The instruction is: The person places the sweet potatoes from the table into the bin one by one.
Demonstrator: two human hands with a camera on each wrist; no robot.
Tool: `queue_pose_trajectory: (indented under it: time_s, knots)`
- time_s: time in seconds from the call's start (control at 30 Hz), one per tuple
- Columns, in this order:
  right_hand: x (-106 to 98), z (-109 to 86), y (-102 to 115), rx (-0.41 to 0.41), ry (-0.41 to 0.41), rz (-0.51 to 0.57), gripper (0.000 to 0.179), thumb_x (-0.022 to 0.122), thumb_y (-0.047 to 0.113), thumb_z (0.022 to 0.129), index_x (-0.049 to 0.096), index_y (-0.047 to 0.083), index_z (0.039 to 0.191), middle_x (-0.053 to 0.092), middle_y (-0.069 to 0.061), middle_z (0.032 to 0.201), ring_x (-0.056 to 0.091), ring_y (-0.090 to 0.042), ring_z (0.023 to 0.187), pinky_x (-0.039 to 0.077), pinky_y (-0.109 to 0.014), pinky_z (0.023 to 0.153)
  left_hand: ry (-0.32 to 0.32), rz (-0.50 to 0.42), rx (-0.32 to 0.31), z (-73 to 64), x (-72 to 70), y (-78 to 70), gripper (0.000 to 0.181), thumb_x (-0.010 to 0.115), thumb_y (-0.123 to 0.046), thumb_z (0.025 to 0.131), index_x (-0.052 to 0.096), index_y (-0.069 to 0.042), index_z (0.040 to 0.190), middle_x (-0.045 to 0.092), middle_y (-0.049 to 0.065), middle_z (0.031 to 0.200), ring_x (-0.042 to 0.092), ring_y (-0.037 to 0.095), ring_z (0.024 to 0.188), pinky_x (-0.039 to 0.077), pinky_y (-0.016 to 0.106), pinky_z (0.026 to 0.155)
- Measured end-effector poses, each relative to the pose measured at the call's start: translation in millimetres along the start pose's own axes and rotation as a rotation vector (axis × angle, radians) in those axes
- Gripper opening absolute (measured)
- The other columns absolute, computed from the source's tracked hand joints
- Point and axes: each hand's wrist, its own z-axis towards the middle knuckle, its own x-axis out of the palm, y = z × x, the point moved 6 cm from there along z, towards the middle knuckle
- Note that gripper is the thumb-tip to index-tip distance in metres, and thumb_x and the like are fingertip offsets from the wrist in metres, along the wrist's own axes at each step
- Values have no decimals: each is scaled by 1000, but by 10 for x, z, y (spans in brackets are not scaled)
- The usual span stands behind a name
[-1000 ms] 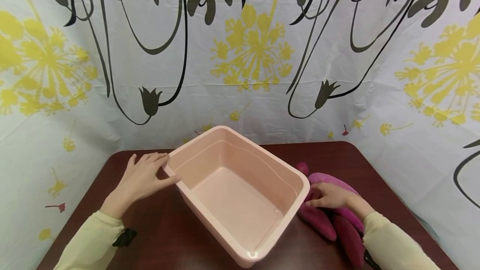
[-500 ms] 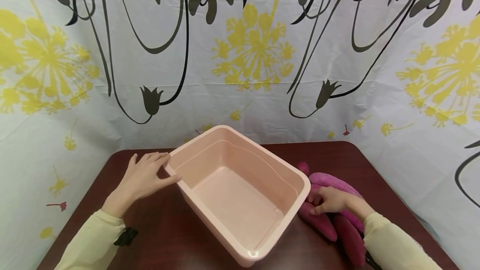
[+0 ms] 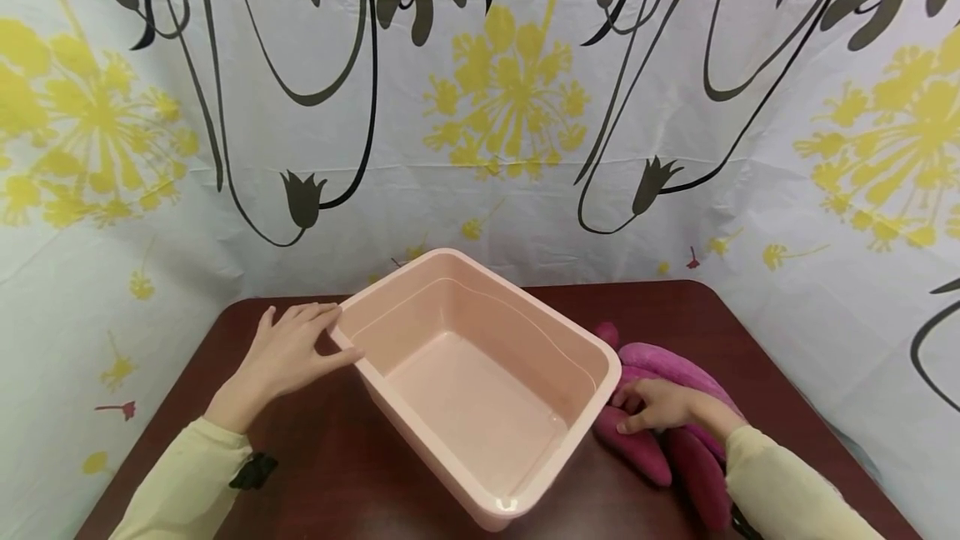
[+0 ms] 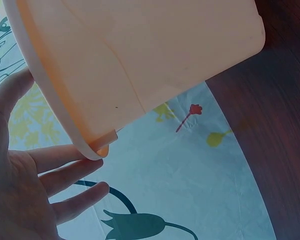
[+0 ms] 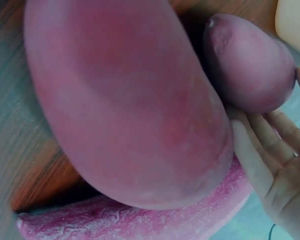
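Note:
A pale pink plastic basin stands in the middle of the table, turned cornerwise. My left hand rests on the rim at its left corner, thumb and fingers spread. In the left wrist view the thumb and forefinger of the left hand touch the rim. My right hand pinches a reddish-purple sweet potato beside the basin's right corner. The right wrist view shows this sweet potato between the thumb and fingers of the right hand.
Other sweet potatoes lie around the right hand: a dark red one, a brighter pink long one and a small end behind the basin's corner. The dark red-brown table meets a flower-printed sheet at the back.
My right hand has moved slightly and its fingers have closed on the sweet potato, which has shifted a little. The left hand and basin hold their place.

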Motion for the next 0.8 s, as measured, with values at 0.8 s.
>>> queue_pose_trajectory:
  time_s: [0.8]
  knots:
    - [182,49,-146,176,95,275,36,69,16,76,52,5,105,47,-10,93,52,-23,80,49,-44,57,2,1,1,-6,-4,5,81,53,-65,72,51,-1,122,49,17,120,38,35,113,13,64,89]
